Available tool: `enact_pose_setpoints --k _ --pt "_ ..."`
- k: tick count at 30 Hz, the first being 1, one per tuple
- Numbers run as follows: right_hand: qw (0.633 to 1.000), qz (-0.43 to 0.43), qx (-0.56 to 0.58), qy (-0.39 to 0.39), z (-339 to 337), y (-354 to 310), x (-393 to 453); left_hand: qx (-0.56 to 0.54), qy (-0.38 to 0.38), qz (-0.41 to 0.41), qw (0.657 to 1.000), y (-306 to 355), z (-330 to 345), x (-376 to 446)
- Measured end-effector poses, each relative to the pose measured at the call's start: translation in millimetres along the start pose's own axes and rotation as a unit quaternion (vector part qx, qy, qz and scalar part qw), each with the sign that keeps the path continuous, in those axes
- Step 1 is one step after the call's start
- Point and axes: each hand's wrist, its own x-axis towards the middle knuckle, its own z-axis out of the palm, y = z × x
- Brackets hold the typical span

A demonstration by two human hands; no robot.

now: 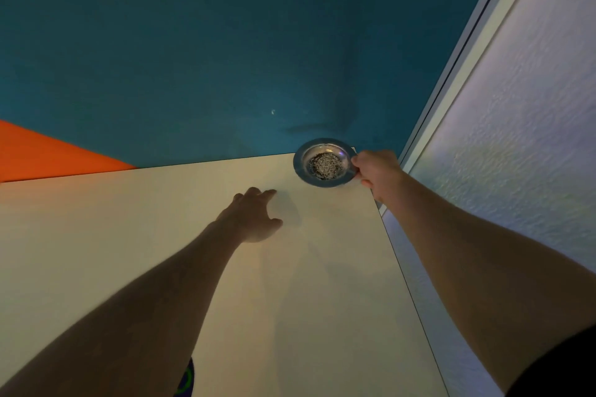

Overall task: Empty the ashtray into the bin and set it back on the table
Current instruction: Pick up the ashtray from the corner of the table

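A round metal ashtray (324,162) with grey-black ash in its bowl sits at the far right corner of the pale table (161,235). My right hand (377,172) pinches its right rim between thumb and fingers. My left hand (254,216) lies palm down on the table, fingers spread, a little to the left of the ashtray and nearer to me. It holds nothing. No bin is in view.
A teal wall (225,42) rises behind the table, with an orange patch (42,155) at the far left. A white textured wall (516,171) and a pale frame (461,68) run close along the table's right edge.
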Motion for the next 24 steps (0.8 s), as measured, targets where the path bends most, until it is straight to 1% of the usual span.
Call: enact_pose_setpoints --k 3,5,9,10,11,13,14,18,20,24 --pt "1.0 -0.013 0.003 -0.007 -5.2 -10.7 -19.9 -0.032 0.035 -0.008 0.999 -2.7 -6.8 -18.1" --pt "1.0 -0.021 -0.001 -0.008 -7.0 -16.7 -33.8 -0.072 0.075 -0.013 0.995 -2.9 -13.8 -30.2" --pt "0.999 -0.033 0.007 -0.019 -6.7 -29.6 -66.2 -0.198 0.163 -0.034 0.966 -0.1 -37.9 -55.3" --pt "0.999 -0.036 0.013 -0.023 -6.5 -33.5 -74.8 -0.242 0.178 -0.043 0.953 0.9 -45.7 -62.2" --pt "0.999 -0.04 0.02 -0.027 -6.0 -37.5 -84.3 -0.303 0.189 -0.054 0.932 1.1 -53.7 -69.7" --pt "0.998 -0.051 0.03 -0.034 -5.2 -46.6 -102.8 -0.441 0.201 -0.071 0.872 1.4 -69.4 -84.4" --pt "0.997 -0.056 0.031 -0.038 -4.6 -51.1 -112.0 -0.49 0.203 -0.075 0.844 0.9 -76.4 -91.8" --pt "0.995 -0.072 0.037 -0.056 0.7 -70.4 -155.0 -0.61 0.187 -0.084 0.765 -0.8 -106.2 -124.2" --pt "0.993 -0.083 0.043 -0.068 5.4 -78.7 -177.1 -0.645 0.182 -0.086 0.738 -2.9 -120.0 -140.1" --pt "0.99 -0.104 0.04 -0.088 21.1 -91.1 -221.4 -0.677 0.202 -0.072 0.704 -15.9 -139.9 -172.3"
